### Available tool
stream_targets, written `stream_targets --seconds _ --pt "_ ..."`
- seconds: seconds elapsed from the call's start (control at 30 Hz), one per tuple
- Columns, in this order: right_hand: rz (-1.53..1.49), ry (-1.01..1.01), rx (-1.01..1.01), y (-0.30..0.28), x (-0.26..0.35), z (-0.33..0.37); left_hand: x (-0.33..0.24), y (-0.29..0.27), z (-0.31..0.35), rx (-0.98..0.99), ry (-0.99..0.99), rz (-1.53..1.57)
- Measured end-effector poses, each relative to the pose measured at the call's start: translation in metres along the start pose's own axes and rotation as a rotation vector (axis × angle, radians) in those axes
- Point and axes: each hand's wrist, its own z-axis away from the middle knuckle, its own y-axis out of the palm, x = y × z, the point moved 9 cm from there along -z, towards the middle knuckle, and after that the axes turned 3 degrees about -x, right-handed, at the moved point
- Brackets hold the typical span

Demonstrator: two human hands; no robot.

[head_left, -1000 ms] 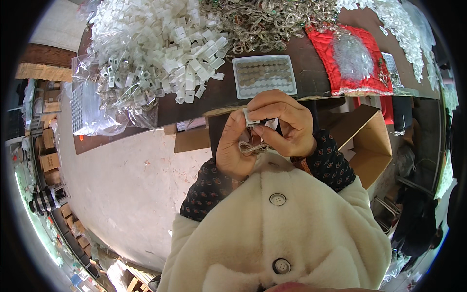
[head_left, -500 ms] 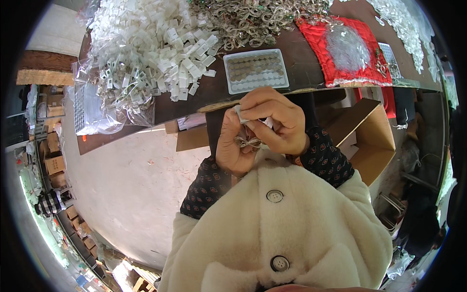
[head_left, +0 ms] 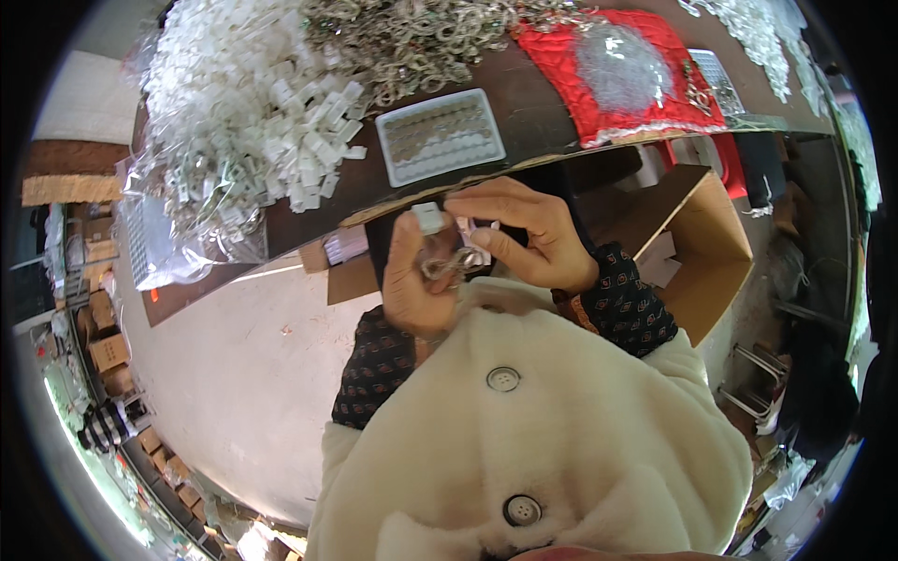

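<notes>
While both hands were raised close to the chest, just below the near edge of the table (head_left: 309, 220), the left hand (head_left: 412, 285) was closed around a small metal ring piece (head_left: 447, 266), with a white plastic clip (head_left: 428, 217) pinched at the tips of its thumb and fingers. The right hand (head_left: 528, 238) met the left at the fingertips, and its thumb and forefinger were pressed together on the same small assembly, beside the clip. The two hands were touching, not apart. How the clip and the ring piece were joined could not be determined, since the fingers covered that point.

Both forearms were covered by dark patterned sleeves (head_left: 627, 304), which emerged from a cream fleece coat (head_left: 561, 421) with two round buttons.

On the dark table, directly beyond the hands, lay a white rectangular tray (head_left: 440, 136) divided into small cells that held small round parts. Left of the tray, a large heap of white plastic clips (head_left: 243, 122) rested on clear plastic bags. Behind the tray was a pile of metal rings (head_left: 412, 42). Right of the tray, a red cloth (head_left: 627, 75) carried a clear bag of small parts.

Below the right end of the table stood an open cardboard box (head_left: 697, 252). A pale concrete floor (head_left: 234, 393) lay to the left of the person.
</notes>
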Motion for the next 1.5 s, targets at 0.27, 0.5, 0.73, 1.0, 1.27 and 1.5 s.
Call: stream_targets --seconds 0.27,0.5,0.73,1.0,1.27,1.5 --pt "0.596 0.044 -0.534 -0.128 -0.018 0.022 -0.026 -0.027 -0.017 0.048 0.108 -0.195" --pt "0.602 0.266 0.023 -0.068 -0.084 0.067 -0.023 -0.022 -0.022 0.218 0.065 -0.095" --pt "0.967 0.148 0.085 -0.039 -0.114 0.096 -0.028 -0.029 -0.013 -0.002 0.204 -0.142" --pt "0.532 0.176 -0.052 -0.023 -0.059 0.056 -0.033 -0.004 0.002 0.235 0.281 -0.368" --pt "0.268 -0.039 -0.012 0.028 0.034 -0.015 -0.038 0.004 0.020 0.234 0.343 -0.414" --pt "0.371 -0.068 0.142 0.047 0.046 -0.018 -0.054 -0.002 0.028 0.279 0.368 -0.423"
